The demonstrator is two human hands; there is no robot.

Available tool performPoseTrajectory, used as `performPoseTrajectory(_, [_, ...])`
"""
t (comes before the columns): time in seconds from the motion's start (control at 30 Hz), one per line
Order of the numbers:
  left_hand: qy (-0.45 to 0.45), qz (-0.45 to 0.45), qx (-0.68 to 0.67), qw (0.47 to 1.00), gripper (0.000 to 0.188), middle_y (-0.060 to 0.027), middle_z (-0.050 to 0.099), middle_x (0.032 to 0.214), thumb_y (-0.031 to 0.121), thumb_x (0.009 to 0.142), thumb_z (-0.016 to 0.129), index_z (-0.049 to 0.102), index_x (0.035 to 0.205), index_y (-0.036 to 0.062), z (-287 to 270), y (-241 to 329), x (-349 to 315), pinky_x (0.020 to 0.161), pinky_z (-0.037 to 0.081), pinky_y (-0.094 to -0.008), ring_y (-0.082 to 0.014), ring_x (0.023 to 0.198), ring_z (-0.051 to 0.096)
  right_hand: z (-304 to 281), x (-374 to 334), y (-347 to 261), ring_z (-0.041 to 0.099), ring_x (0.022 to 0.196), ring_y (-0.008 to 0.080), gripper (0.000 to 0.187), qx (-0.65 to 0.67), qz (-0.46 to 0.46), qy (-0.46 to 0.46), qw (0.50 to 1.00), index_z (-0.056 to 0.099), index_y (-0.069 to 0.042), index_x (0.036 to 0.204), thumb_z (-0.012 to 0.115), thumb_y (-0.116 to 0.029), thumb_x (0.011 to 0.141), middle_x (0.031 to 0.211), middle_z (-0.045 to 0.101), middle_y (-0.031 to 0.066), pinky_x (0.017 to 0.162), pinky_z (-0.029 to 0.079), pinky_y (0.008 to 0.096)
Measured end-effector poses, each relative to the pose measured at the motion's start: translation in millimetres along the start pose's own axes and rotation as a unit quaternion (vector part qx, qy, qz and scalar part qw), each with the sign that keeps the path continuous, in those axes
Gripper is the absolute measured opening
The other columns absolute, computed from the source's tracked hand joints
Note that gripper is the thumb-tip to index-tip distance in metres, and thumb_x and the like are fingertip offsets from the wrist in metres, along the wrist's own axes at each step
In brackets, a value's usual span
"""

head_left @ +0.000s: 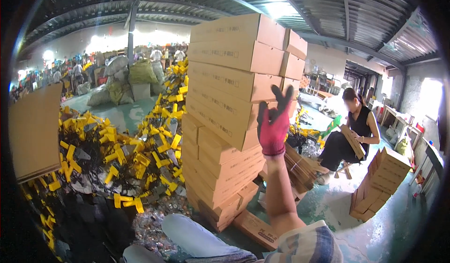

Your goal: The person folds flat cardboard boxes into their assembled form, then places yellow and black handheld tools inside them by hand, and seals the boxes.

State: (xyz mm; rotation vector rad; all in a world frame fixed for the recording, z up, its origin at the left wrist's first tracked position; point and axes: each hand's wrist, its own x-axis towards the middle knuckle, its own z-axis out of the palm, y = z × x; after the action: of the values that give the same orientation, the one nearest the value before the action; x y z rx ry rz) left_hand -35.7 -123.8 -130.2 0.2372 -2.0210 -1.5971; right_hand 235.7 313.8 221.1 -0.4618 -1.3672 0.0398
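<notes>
My right hand (274, 127), in a pink glove with dark fingers, is raised in front of a tall stack of brown cardboard boxes (218, 82). Its fingers are spread and point upward, with nothing seen in them. Whether the fingertips touch the box sides behind them, I cannot tell. The stack is uneven: the upper boxes jut out past the lower ones, and a second column (295, 45) stands close behind on the right. My left hand is out of the picture.
A large heap of yellow tools with black cords (112, 145) spreads on the left, beside a big cardboard piece (35, 131). At right, a seated person (356, 127) handles a cardboard box near a shorter box stack (379, 183). One box (255, 229) lies by my knees.
</notes>
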Motion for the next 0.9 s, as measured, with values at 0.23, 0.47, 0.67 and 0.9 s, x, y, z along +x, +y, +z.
performPoseTrajectory(0.23, [0.023,-0.097,0.273,0.957,0.062,-0.0189,0.049,0.111,0.045,0.066,0.058,0.05,0.109,0.0016,15.8,-51.9,1.1,0.085,0.038,-0.0392,-0.0316,0.101,0.047,-1.7,60.0,19.2,0.053,0.062,0.0164,0.056,-0.289,-0.222,-0.022,0.931,0.027,0.001,0.125,0.054,-0.009,0.077,0.11,0.051,0.0151,0.059,0.043,0.0261])
performPoseTrajectory(0.47, [0.082,-0.279,0.624,0.726,0.083,-0.0191,0.048,0.111,0.065,0.055,0.057,0.048,0.11,0.0036,-124.4,-139.4,-42.4,0.08,0.042,-0.0424,-0.0343,0.1,0.047,47.3,-61.0,-80.1,0.051,0.059,0.008,0.04,0.277,-0.04,-0.119,0.953,0.033,0.003,0.122,0.039,-0.004,0.084,0.098,0.055,0.0195,0.056,0.043,0.0211])
performPoseTrajectory(0.67, [-0.103,-0.382,0.509,0.764,0.062,-0.0177,0.046,0.112,0.048,0.068,0.058,0.049,0.108,0.0023,-208.6,-209.9,-40.9,0.078,0.042,-0.0445,-0.03,0.1,0.047,80.9,-227.8,-132.4,0.055,0.061,0.0292,0.035,0.251,-0.189,-0.561,0.766,0.052,-0.004,0.101,0.057,-0.018,0.069,0.08,0.057,0.01,0.052,0.043,0.0391])
performPoseTrajectory(0.9, [0.089,-0.168,-0.088,0.978,0.023,-0.0128,0.056,0.086,0.013,0.076,0.058,0.051,0.095,0.0012,-422.5,-282.6,-50.0,0.064,0.047,-0.0323,-0.0187,0.076,0.054,86.3,-297.3,-170.7,0.057,0.07,0.0299,0.03,0.454,-0.05,-0.596,0.661,0.054,-0.002,0.098,0.057,-0.017,0.072,0.084,0.058,0.0156,0.058,0.046,0.0377])
